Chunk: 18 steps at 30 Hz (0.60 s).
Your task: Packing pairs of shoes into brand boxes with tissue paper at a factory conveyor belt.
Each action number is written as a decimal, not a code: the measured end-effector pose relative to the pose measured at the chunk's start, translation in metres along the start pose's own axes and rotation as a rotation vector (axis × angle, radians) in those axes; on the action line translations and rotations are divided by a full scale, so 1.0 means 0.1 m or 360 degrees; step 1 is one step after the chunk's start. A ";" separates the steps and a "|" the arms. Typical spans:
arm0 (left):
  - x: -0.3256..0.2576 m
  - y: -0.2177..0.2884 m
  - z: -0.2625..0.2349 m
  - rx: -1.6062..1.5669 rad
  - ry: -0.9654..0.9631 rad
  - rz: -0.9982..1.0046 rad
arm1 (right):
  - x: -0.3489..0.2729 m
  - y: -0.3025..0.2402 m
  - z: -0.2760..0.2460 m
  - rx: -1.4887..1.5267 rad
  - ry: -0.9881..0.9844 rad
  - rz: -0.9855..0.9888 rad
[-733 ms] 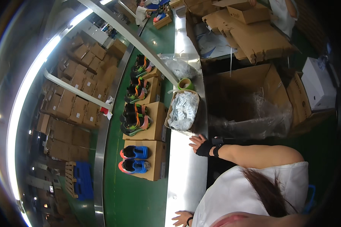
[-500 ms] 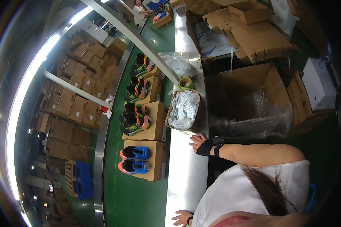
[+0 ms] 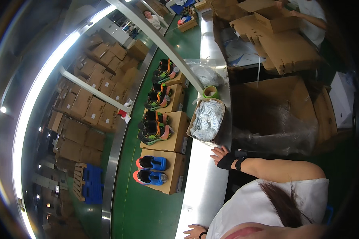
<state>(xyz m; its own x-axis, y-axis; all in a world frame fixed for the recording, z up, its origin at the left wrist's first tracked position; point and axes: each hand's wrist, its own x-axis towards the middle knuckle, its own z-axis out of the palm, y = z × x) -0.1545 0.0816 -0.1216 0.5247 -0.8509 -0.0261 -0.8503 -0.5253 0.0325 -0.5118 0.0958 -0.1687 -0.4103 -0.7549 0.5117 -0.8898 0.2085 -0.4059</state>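
My right hand (image 3: 223,157), in a black fingerless wrap with a band at the wrist, rests on the shiny metal ledge (image 3: 205,175). Its fingers are spread and hold nothing. Just beyond them stands an open carton of small white packets (image 3: 207,120). Farther down the same ledge, at the lower edge of the view, my left hand (image 3: 195,231) lies with fingers stretched out. Across from the hands, a pair of blue and coral shoes (image 3: 151,170) sits on a brown shoebox (image 3: 173,173) on the green conveyor belt (image 3: 147,211).
Several black, green and orange shoes (image 3: 155,128) stand on boxes along the belt. A roll of tape (image 3: 210,92) is behind the packets. A large open carton (image 3: 275,95) with plastic film stands beside the ledge. Another person (image 3: 309,22) handles cardboard at the back. A slanting white post (image 3: 159,44) crosses above.
The whole view has shifted, so the belt, shoes and ledge appear farther right and slightly lower. Both hands remain on the ledge.
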 end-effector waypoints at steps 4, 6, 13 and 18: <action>-0.24 0.09 -0.23 0.0008 -0.0049 0.0004 | -0.04 0.10 -0.21 -0.0051 0.0053 0.0033; -0.23 -0.06 -0.30 0.0004 -0.0027 -0.0160 | 0.07 -0.09 -0.01 0.0052 0.0012 -0.0055; 0.12 -0.21 0.09 0.0027 -0.0196 -0.0214 | 0.02 -0.02 -0.08 -0.0116 -0.0040 -0.0062; 0.23 -0.19 0.01 0.0072 -0.0160 -0.0145 | 0.09 -0.01 0.13 -0.0212 0.0050 -0.0188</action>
<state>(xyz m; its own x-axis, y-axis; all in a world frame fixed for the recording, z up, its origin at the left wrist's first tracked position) -0.1264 0.0720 -0.1243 0.5950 -0.7937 -0.1266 -0.8015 -0.5977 -0.0196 -0.5126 0.0806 -0.1734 -0.3055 -0.7598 0.5739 -0.9499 0.2015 -0.2389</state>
